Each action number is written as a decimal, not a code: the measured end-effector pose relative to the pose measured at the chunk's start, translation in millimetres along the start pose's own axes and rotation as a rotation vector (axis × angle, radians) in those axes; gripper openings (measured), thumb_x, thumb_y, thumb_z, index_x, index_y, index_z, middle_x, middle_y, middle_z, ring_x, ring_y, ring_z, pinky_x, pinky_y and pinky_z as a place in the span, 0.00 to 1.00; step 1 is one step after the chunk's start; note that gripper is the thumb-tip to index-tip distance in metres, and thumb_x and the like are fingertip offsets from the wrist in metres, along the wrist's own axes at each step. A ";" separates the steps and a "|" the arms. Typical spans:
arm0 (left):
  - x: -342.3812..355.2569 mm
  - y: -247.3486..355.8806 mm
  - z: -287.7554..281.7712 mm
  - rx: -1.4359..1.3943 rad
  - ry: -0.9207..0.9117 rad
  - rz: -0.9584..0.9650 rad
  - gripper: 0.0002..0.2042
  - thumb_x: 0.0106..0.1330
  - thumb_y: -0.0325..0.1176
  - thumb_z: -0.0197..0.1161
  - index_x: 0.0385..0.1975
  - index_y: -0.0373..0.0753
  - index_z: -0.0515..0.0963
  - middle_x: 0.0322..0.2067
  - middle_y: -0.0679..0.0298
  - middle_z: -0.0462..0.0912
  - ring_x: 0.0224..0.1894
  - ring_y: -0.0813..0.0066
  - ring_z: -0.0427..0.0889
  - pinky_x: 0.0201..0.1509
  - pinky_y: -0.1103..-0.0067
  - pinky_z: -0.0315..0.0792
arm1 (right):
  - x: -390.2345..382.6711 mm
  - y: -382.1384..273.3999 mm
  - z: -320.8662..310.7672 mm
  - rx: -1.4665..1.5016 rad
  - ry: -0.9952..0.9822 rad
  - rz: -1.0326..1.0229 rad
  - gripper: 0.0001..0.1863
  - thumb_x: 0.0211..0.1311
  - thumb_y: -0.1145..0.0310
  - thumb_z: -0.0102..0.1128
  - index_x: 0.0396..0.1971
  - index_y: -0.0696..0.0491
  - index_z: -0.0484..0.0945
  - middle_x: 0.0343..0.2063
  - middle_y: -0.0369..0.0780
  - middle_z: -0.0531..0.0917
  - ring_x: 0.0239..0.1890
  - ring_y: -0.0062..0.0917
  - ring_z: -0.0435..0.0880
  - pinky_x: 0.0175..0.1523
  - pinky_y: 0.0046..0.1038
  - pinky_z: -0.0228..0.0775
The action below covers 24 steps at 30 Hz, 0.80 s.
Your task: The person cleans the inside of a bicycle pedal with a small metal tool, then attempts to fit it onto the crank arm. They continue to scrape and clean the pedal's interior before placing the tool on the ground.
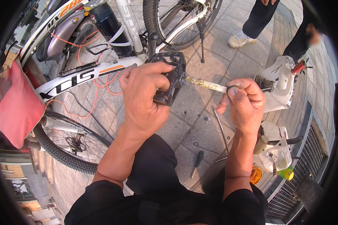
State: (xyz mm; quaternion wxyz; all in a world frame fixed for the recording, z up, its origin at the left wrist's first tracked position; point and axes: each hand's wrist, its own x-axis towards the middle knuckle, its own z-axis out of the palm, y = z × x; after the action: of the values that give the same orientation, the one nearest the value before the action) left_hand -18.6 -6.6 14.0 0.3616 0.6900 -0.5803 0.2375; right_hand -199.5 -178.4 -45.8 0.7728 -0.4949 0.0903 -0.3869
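Note:
In the middle of the head view, my left hand (144, 99) is closed around a black bicycle pedal (176, 84), thumb and fingers gripping its cage. My right hand (246, 107) pinches the end of a thin flat strip (206, 83) between thumb and fingers. Yellowish, grease-like smears coat the strip. Its far tip touches the side of the pedal facing my right hand, around the axle, where greyish grease shows. I cannot tell how far the tip goes in. Just behind the pedal is the white bicycle frame (90, 77).
A bicycle wheel (84, 152) and red cloth (18, 105) are at left. On the paving lie a screwdriver (198, 160), a metal rod (221, 127) and small dark parts. Cut white containers (283, 80), a yellow-green bottle (286, 173) and a grate (298, 168) are at right. Someone's shoe (241, 39) stands beyond.

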 end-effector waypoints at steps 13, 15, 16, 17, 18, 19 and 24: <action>-11.5 0.3 -4.4 -0.611 0.038 -0.535 0.17 0.65 0.15 0.69 0.46 0.35 0.67 0.53 0.51 0.82 0.49 0.74 0.85 0.53 0.81 0.78 | 37.4 125.6 -78.5 -0.182 0.261 0.422 0.07 0.72 0.74 0.58 0.40 0.64 0.79 0.29 0.45 0.87 0.25 0.25 0.86 0.29 0.26 0.78; -11.9 -2.0 -4.4 -0.648 0.042 -0.573 0.19 0.64 0.14 0.68 0.48 0.35 0.66 0.54 0.51 0.81 0.50 0.72 0.85 0.53 0.80 0.79 | 27.5 167.3 -88.0 -0.254 0.311 0.548 0.10 0.72 0.74 0.57 0.44 0.66 0.79 0.29 0.45 0.87 0.25 0.25 0.86 0.28 0.25 0.77; -12.2 -4.2 -3.5 -0.667 0.046 -0.588 0.21 0.64 0.14 0.68 0.49 0.35 0.65 0.54 0.50 0.81 0.51 0.71 0.86 0.54 0.79 0.79 | 23.2 184.7 -90.2 -0.292 0.330 0.599 0.11 0.72 0.73 0.57 0.45 0.67 0.79 0.30 0.45 0.87 0.25 0.25 0.86 0.27 0.25 0.77; -13.1 -6.7 -2.7 -0.666 0.055 -0.568 0.22 0.64 0.15 0.70 0.50 0.37 0.65 0.52 0.50 0.83 0.49 0.72 0.86 0.51 0.81 0.79 | 18.5 202.1 -91.8 -0.323 0.337 0.611 0.12 0.72 0.73 0.57 0.46 0.67 0.79 0.30 0.45 0.87 0.25 0.24 0.86 0.27 0.25 0.77; -14.1 -9.4 -2.1 -0.665 0.058 -0.551 0.22 0.63 0.16 0.71 0.50 0.38 0.65 0.50 0.49 0.84 0.47 0.72 0.87 0.49 0.82 0.78 | 12.1 219.9 -92.3 -0.351 0.347 0.628 0.13 0.72 0.73 0.56 0.47 0.67 0.79 0.30 0.45 0.87 0.25 0.24 0.87 0.27 0.26 0.78; -14.6 -11.9 -0.5 -0.670 0.064 -0.529 0.23 0.63 0.16 0.72 0.50 0.40 0.65 0.48 0.49 0.86 0.45 0.73 0.87 0.46 0.84 0.78 | 7.0 234.8 -94.6 -0.384 0.361 0.638 0.14 0.72 0.72 0.56 0.48 0.68 0.79 0.30 0.45 0.88 0.25 0.24 0.87 0.27 0.26 0.78; -18.1 -18.7 -3.0 -0.569 0.034 -0.483 0.24 0.63 0.17 0.72 0.51 0.38 0.64 0.53 0.46 0.83 0.52 0.66 0.87 0.55 0.77 0.79 | -3.0 288.4 -99.2 -0.480 0.435 0.645 0.13 0.73 0.71 0.55 0.46 0.66 0.81 0.30 0.45 0.89 0.26 0.24 0.88 0.26 0.26 0.79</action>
State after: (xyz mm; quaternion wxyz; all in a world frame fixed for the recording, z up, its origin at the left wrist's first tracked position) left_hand -4.1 8.3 -1.8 0.5941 0.6748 -0.4376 -0.0141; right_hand -106.7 -184.5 -336.3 0.6804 -0.5138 0.4870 -0.1897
